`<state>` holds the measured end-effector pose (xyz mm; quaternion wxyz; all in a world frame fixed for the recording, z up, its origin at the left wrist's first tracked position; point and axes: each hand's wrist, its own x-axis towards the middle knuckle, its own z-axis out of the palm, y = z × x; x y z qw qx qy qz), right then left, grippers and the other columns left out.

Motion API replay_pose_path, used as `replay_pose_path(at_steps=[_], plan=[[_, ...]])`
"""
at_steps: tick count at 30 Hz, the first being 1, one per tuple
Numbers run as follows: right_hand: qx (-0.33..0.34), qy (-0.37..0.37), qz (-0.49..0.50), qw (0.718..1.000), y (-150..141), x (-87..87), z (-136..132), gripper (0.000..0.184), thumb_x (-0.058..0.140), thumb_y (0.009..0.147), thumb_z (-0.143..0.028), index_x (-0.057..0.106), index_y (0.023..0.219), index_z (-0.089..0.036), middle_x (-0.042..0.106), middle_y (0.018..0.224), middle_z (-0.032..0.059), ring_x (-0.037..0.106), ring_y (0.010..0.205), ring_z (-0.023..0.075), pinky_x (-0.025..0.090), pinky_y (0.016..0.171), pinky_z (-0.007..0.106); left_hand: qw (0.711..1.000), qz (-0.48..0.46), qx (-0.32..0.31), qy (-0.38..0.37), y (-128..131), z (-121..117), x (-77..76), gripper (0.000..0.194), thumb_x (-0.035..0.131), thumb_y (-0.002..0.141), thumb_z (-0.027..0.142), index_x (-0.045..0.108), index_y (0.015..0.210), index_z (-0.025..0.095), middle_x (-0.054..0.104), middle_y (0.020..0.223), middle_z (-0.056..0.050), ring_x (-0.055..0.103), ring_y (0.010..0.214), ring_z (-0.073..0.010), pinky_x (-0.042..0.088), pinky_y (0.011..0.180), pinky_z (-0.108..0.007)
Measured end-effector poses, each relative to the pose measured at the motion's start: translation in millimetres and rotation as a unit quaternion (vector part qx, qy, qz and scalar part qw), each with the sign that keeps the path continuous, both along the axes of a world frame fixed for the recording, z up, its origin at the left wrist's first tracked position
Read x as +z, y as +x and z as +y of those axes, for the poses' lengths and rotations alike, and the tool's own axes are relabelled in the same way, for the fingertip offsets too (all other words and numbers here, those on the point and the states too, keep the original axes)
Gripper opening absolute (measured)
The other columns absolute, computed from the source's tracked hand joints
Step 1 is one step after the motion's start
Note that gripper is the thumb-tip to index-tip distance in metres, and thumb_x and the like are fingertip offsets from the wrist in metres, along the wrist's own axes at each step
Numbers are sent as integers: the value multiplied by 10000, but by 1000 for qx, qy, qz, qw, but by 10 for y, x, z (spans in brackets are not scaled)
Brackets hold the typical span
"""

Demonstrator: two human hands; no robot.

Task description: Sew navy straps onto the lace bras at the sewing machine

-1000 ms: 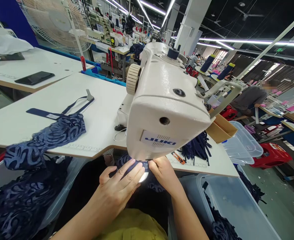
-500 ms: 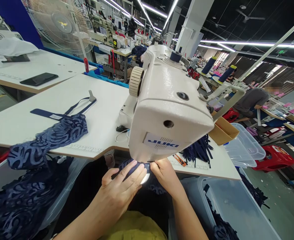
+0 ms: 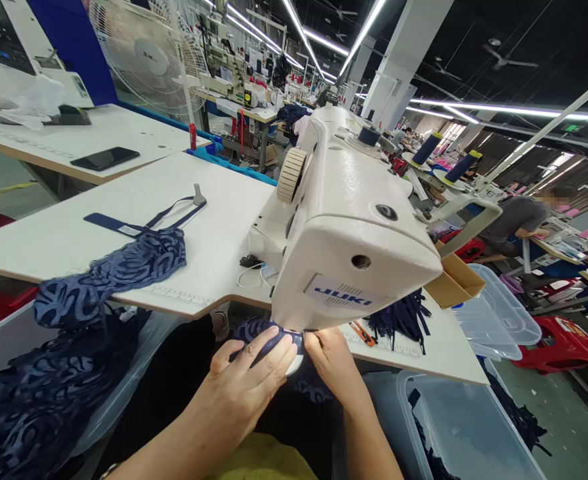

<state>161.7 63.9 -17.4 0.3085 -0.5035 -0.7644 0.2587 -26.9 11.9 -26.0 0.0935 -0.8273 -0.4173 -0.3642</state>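
Note:
A navy patterned garment piece (image 3: 259, 328) lies under the head of the white JUKI sewing machine (image 3: 354, 247). My left hand (image 3: 254, 377) rests on it with fingers stretched out over the cloth and thumb apart. Just right of the needle area, my right hand (image 3: 331, 357) pinches the edge of the same piece between thumb and forefinger. The needle and presser foot are hidden behind the machine head. A round white part (image 3: 295, 365) shows beneath my left fingertips.
Left on the table (image 3: 224, 247) lies a navy patterned bra (image 3: 139, 257) with a strap, hanging over the edge into a heaped bin. Orange snips (image 3: 363, 333) and navy strips (image 3: 399, 320) sit right of the machine. A clear bin (image 3: 474, 420) stands below. One person (image 3: 511, 217) works farther back.
The view has shifted, so the machine and table appear farther right and slightly lower. Both hands stay on the garment piece beside the needle area.

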Motion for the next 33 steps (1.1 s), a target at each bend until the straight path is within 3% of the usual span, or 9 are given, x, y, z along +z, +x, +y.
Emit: replay_pose_path(at_steps=[6, 16, 26, 33], plan=[[-2, -10, 10, 1000, -10, -77, 13, 251, 409, 896, -192, 542, 684, -199, 560, 793, 26, 517, 762, 170, 400, 733, 285, 999, -7, 30, 21, 21, -7, -22, 310, 546, 923, 267, 583, 1231, 249, 689, 1187, 26, 553, 1180, -163, 278, 995, -332], [-18, -7, 20, 1000, -30, -98, -3, 247, 405, 893, -193, 512, 671, -202, 541, 777, 16, 513, 751, 166, 388, 732, 287, 1000, -8, 23, 18, 25, -22, -30, 331, 576, 909, 255, 578, 1238, 221, 680, 1206, 16, 539, 1199, -169, 254, 1028, -349], [-2, 23, 84, 996, -66, 21, -63, 226, 362, 956, -225, 566, 860, -210, 596, 897, 39, 551, 873, 176, 430, 789, 282, 999, 46, 2, 21, 35, -19, -10, 356, 506, 924, 231, 568, 1275, 229, 653, 1251, -23, 516, 1221, -202, 298, 1018, -371], [-59, -20, 119, 991, -86, 14, -178, 141, 394, 971, -278, 506, 1017, -207, 587, 833, 13, 567, 799, 168, 441, 723, 278, 999, 40, -23, 16, 39, -3, -34, 355, 502, 927, 205, 560, 1276, 221, 652, 1247, -10, 513, 1221, -194, 301, 1032, -368]])
